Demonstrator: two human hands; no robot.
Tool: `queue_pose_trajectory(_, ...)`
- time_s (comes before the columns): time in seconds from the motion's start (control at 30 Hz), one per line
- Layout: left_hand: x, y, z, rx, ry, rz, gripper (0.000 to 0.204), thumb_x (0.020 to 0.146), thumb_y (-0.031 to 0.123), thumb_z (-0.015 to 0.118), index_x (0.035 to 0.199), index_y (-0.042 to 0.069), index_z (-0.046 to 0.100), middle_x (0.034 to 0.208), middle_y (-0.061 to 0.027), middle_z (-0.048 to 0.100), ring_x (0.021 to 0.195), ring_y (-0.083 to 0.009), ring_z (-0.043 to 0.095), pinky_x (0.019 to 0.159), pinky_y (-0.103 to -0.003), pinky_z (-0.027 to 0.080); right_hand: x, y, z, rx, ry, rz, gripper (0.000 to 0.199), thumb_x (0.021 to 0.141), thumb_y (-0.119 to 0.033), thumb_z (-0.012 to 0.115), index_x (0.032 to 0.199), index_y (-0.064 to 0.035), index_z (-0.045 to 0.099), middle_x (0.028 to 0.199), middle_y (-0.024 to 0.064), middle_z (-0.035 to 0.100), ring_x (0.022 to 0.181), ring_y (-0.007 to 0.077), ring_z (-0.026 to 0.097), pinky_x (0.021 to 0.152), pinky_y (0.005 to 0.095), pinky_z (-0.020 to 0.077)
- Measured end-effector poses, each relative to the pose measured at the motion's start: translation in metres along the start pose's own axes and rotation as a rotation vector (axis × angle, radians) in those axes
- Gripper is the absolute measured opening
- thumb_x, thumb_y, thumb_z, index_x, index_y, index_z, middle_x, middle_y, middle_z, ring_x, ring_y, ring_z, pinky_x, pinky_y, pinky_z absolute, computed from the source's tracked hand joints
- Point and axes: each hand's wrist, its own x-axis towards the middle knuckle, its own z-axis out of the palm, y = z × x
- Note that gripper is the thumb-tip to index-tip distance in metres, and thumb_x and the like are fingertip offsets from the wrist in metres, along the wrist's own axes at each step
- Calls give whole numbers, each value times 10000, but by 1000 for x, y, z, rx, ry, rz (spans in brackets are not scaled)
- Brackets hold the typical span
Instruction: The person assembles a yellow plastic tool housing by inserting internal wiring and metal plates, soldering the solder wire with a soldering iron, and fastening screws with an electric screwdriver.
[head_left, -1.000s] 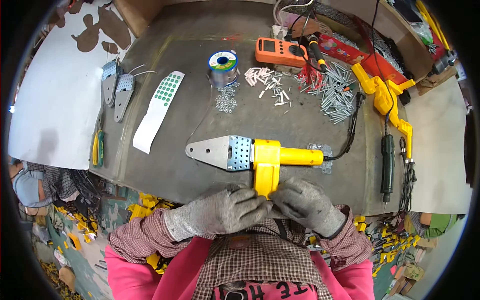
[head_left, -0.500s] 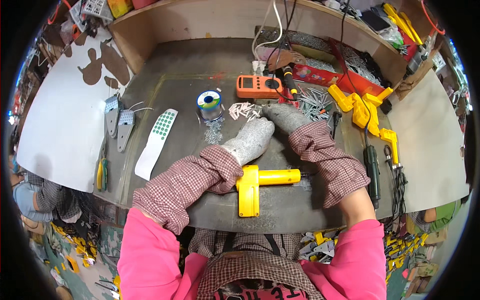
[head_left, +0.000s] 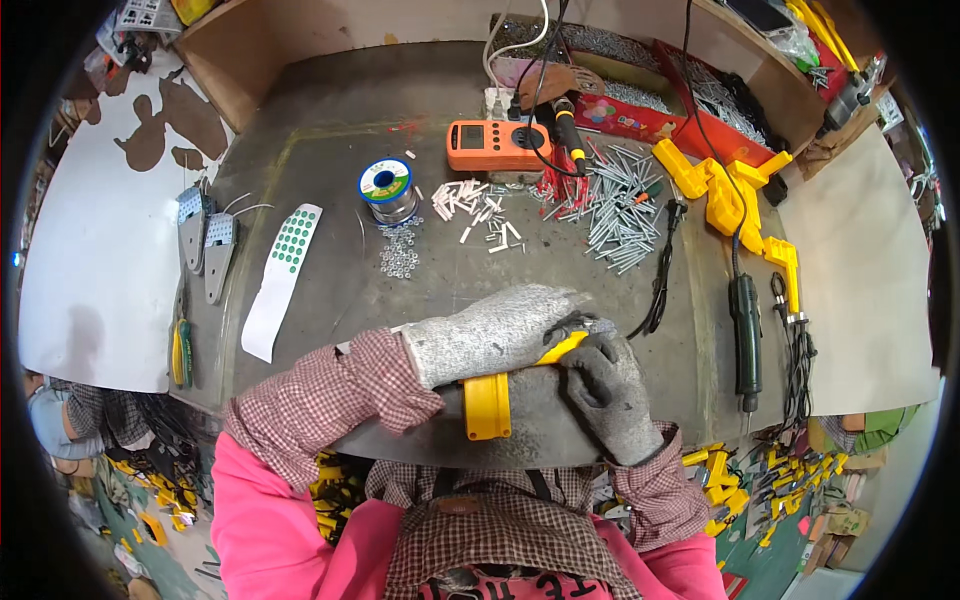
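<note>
Near the bench's front edge lies a yellow gun-shaped plastic housing (head_left: 488,408), its handle pointing toward me. My left hand (head_left: 520,325), in a grey glove, reaches across its barrel from the left, fingers bent at the barrel's far end. On the right, my gloved right hand (head_left: 610,395) has its thumb and fingers closed around that same end. The two hands meet there and hide most of the barrel. Whether a small part sits between the fingertips cannot be made out.
Beyond my hands lie a pile of screws (head_left: 622,210), pale small sleeves (head_left: 470,200) and small metal nuts (head_left: 400,250). A solder spool (head_left: 388,190) and an orange meter (head_left: 495,147) stand behind. To the right are an electric screwdriver (head_left: 745,335), yellow housings (head_left: 730,205) and a black cord (head_left: 658,285).
Both hands have come back toward me from the small parts at the far side, down to the yellow housing's barrel end. The head view has shifted slightly.
</note>
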Motion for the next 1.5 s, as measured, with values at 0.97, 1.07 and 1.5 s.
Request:
queue_pose_trajectory(0.97,-3,-20,-65,214,55,-168,144,812,69,596,923,14,522,872,-154,574,873,-328,578,774,-429,494,-6,24,15,12,35,-36,395,826,-20,642,1215,-54,579,1133,148,568,1091,356,520,946,444,428)
queue_pose_trajectory(1.07,-48,-9,-65,-73,-26,-246,153,861,79,597,1002,19,590,955,-129,633,934,-274,615,842,-362,503,0,21,11,30,26,-110,368,820,-2,640,1179,-52,574,1141,155,588,1095,359,538,956,444,422)
queue_pose_trajectory(1.5,-84,22,-69,48,-21,-245,352,933,209,583,1258,75,603,992,-170,694,827,-354,681,769,-398,547,-4,22,14,134,97,-79,287,771,91,677,1003,-30,557,1135,200,608,1080,386,580,947,455,452)
